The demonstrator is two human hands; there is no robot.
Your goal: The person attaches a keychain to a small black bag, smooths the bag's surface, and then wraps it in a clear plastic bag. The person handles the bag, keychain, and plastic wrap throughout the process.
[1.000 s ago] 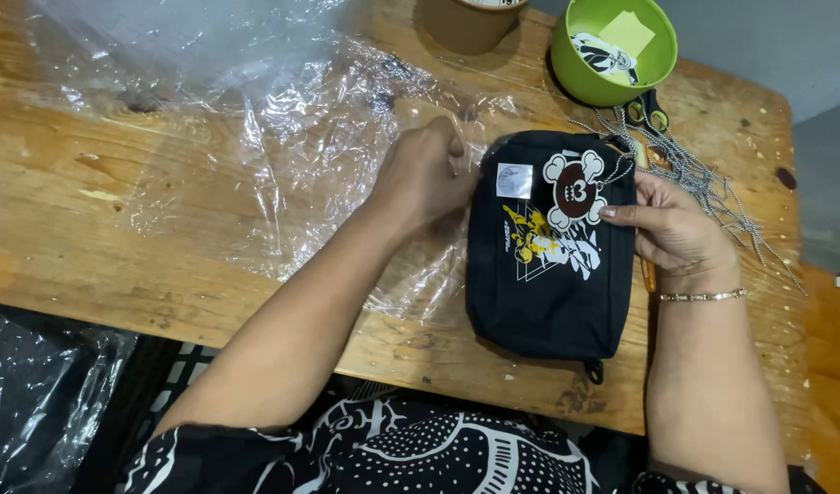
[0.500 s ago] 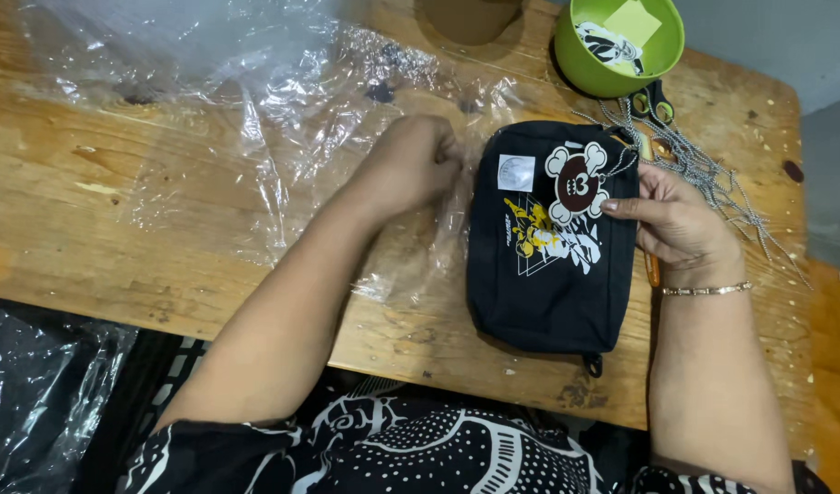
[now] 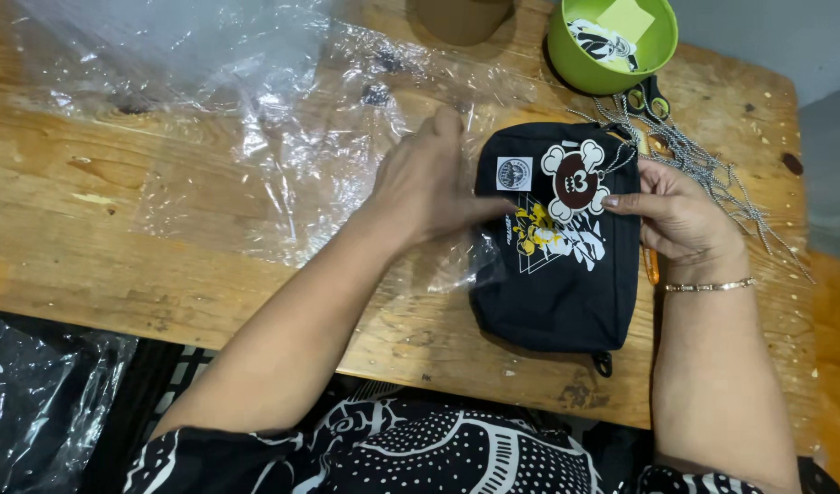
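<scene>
Black pouch (image 3: 566, 265) pinched at both edges by left hand (image 3: 429, 183) and right hand (image 3: 681, 220), fingers together

The person is wearing a black garment with white dotted patterning (image 3: 420, 453) and a thin gold-coloured metal bracelet (image 3: 708, 286).

Left hand (image 3: 429, 187) mid-frame, palm down, fingers curled. Right hand (image 3: 678, 220) at right, fingers pinching inward; both forearms extended.

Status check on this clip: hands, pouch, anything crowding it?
Left hand on black pouch, at its left edge. Right hand grips its right edge. Clear plastic sheet alongside; green bowl, bead chains close.
</scene>
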